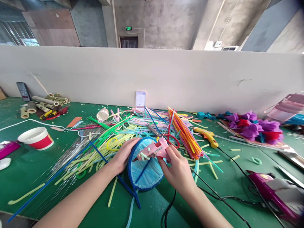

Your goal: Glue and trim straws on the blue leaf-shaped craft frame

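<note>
My left hand [125, 156] is closed on the left rim of a round light-blue disc [144, 171] edged with dark-blue pipe cleaner, which it holds tilted above the green table. In my right hand [177, 166] is a pink glue gun [156, 149], gripped by its handle. Its nozzle points left, close to the disc's dark-blue edge; whether it touches cannot be made out. Pale bits cling to the gun's front. A dark-blue strip [143, 171] crosses the disc's face, and loose dark-blue ends hang below it. Behind the gun lie red-handled scissors [173, 139].
Loose pipe cleaners [102, 144] and an orange bundle [185, 136] cover the middle. A yellow glue gun [209, 136], purple flowers [251, 126] and a magenta iron-like tool [275, 193] are right, with black cords. A paper cup [38, 139], bamboo pieces [47, 103] and pliers [53, 113] stand left.
</note>
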Demonstrator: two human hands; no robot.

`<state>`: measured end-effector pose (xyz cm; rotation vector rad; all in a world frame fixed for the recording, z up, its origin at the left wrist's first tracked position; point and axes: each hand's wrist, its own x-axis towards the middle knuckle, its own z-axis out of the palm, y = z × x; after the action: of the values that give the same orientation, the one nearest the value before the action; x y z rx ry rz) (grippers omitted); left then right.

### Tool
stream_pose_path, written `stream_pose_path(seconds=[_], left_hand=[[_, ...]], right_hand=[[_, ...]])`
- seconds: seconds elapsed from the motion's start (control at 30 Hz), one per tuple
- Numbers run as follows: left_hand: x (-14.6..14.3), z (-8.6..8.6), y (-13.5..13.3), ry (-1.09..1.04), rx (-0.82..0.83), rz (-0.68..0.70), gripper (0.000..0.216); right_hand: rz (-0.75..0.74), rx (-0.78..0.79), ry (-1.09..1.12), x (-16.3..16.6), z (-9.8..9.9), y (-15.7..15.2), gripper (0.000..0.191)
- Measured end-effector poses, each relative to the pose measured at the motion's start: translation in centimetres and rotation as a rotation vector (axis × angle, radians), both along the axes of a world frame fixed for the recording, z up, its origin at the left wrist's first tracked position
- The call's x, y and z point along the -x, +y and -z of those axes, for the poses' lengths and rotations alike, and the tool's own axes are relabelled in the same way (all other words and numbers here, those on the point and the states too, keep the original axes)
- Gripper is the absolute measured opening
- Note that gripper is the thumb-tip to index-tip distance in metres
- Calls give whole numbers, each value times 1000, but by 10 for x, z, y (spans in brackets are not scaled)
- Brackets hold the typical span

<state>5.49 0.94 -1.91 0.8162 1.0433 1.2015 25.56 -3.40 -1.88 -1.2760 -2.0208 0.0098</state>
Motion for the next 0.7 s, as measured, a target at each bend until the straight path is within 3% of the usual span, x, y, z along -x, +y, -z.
stream_pose_path(seconds=[0.7], left_hand=[[0, 1, 0, 18, -47, 30, 27]], right_hand=[[-40, 24, 47, -1, 0, 0, 9]])
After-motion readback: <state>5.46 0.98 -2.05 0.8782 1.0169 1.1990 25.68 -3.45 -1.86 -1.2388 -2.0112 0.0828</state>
